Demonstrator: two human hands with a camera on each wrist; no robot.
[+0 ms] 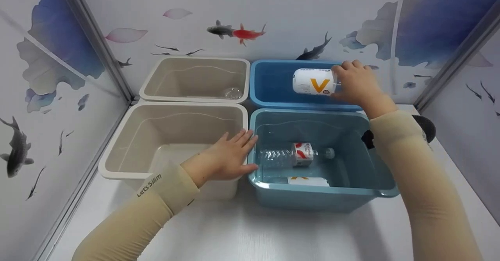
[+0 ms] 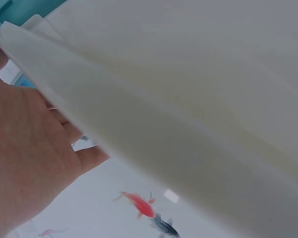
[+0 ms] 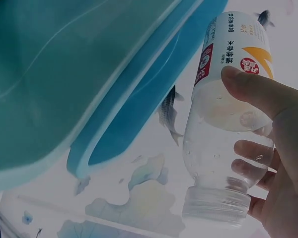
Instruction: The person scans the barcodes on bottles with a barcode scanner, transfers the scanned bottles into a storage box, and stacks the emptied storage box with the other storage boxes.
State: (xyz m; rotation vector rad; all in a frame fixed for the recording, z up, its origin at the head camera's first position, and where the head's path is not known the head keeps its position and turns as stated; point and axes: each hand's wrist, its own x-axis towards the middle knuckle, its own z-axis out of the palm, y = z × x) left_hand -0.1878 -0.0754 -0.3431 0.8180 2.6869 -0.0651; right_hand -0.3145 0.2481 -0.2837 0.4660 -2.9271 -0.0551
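Observation:
My right hand (image 1: 357,83) grips a clear plastic bottle with a white label and an orange V (image 1: 314,82) near its neck end. The bottle lies sideways above the blue bin (image 1: 300,106) at the back right. In the right wrist view, the thumb presses the label of this bottle (image 3: 231,54) and the fingers wrap behind its clear part. My left hand (image 1: 226,155) rests with straight fingers on the right rim of the front beige bin (image 1: 175,176), its fingertips at the teal bin's edge. That rim hides part of the left hand (image 2: 30,153) in the left wrist view.
Inside the front-right teal bin (image 1: 308,200) lie a clear bottle with a red-and-white label (image 1: 302,154) and a white-labelled bottle (image 1: 308,181). The back-left beige bin (image 1: 195,59) holds a small clear item (image 1: 233,93). Printed panels (image 1: 293,18) enclose the white table (image 1: 250,233).

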